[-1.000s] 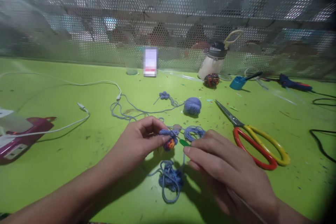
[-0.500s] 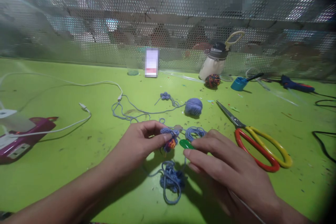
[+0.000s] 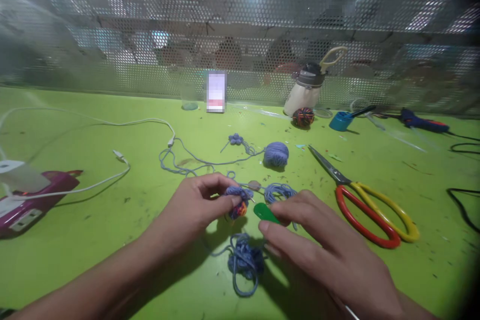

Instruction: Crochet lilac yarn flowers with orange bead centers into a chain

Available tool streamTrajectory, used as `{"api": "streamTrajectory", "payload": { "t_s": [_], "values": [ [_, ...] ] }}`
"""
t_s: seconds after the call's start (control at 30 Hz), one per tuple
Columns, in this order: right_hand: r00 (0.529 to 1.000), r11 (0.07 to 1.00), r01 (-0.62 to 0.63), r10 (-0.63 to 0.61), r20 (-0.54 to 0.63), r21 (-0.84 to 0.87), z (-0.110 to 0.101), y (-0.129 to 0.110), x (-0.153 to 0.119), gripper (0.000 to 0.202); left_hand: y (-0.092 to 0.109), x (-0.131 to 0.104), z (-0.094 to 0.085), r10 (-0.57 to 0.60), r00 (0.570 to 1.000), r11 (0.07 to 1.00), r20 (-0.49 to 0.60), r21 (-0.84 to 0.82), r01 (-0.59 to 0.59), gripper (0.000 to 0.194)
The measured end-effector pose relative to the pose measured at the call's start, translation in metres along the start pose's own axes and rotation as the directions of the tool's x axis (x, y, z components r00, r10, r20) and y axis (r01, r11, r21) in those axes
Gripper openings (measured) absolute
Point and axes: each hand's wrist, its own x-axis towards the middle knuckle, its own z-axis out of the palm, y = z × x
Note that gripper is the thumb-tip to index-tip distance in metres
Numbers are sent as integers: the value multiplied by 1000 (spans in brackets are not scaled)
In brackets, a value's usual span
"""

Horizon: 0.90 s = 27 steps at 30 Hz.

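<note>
Between thumb and fingers, my left hand (image 3: 202, 202) pinches a small crocheted piece (image 3: 237, 204) of blue-purple yarn with an orange and red part. My right hand (image 3: 322, 245) holds the green handle of a crochet hook (image 3: 265, 212), whose thin metal tip reaches the right edge of that piece. Below my hands a loose tangle of blue yarn (image 3: 245, 259) lies on the green table. A coil of blue yarn (image 3: 278, 193) is just behind my right fingers. Farther back sit a purple-blue yarn ball (image 3: 276, 154) and a small crocheted flower (image 3: 236, 138).
Large scissors (image 3: 369, 210) with red and yellow handles lie at right. Behind are a bottle (image 3: 305, 91), a dark multicolour yarn ball (image 3: 303, 117), a blue pot (image 3: 340, 121), a glue gun (image 3: 422, 121) and a phone (image 3: 216, 92). A power strip (image 3: 41, 205) with white cables is at left.
The crocheted piece in my left hand has tilted and shifted slightly left. The hook's green handle has moved slightly left and down and is more angled.
</note>
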Motion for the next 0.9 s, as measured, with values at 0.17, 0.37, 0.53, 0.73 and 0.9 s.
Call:
{"api": "streamTrajectory", "payload": {
  "t_s": [0.17, 0.37, 0.53, 0.73, 0.9],
  "values": [
    [996, 991, -93, 94, -3, 101, -7, -2, 6, 23, -1, 3, -2, 10, 1000, 1000, 23, 12, -10, 10],
    [959, 947, -222, 255, -124, 233, -2, -4, 8, 24, -4, 2, 0, -36, 999, 997, 39, -74, 39, 14],
    [993, 993, -111, 112, -38, 37, 4, -5, 0, 24, -3, 1, 2, -37, 999, 989, 31, -141, 41, 11],
    [995, 978, 11, -32, -98, -207, 14, -5, -6, 22, -2, -2, 3, -35, 999, 982, 11, -186, 36, 11],
    [990, 964, 97, -119, -73, -247, 16, -4, -3, 21, -2, -4, 2, 3, 1000, 984, 31, -181, 2, 10]
  ]
}}
